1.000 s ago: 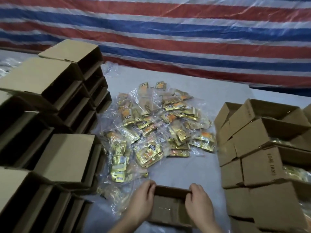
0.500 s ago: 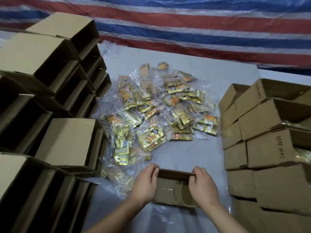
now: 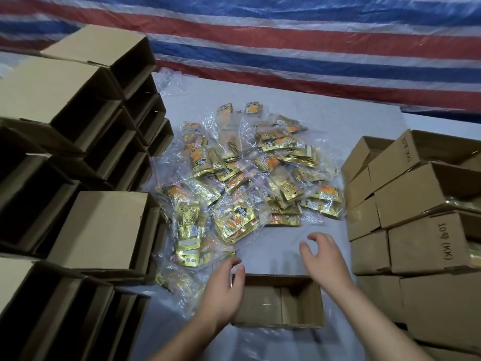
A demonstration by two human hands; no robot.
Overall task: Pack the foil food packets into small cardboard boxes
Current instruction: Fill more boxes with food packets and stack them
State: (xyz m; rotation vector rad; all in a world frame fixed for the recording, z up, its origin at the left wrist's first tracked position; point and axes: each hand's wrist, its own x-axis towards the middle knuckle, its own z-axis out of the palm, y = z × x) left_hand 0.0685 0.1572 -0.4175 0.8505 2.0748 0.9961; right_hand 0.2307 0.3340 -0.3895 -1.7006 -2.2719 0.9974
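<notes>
Packets (image 3: 247, 175): gold foil, bagged in clear plastic, heaped mid-surface, far of the hands. None in the near box yet.

Tarp (image 3: 286, 35): red, white and blue stripes, hung along the far side.

Surface (image 3: 351, 121): pale grey, carrying everything listed here.

Empty boxes (image 3: 86, 178): stacked at left on their sides, mouths facing right, dark inside.

Filled boxes (image 3: 421, 217): stacked at right; foil glints in several open tops.

Box (image 3: 278, 303): small cardboard, open top, empty, near centre, just near of the heap.

Left hand (image 3: 223, 295): laid against the box's left wall, palm down, fingers loosely extended toward the heap, grasping nothing.

Right hand (image 3: 325, 259): raised above the box's far right corner, apart from it, fingers spread and slightly curved, released, holding nothing.

Step in hand, as judged: reaching for a bag of packets to load the box. Best done by taking one whole bag from the near edge of the heap, gripping plastic and contents together so the slick film does not slip, while the left hand steadies the box. Lay the bag flat so the top can close.
</notes>
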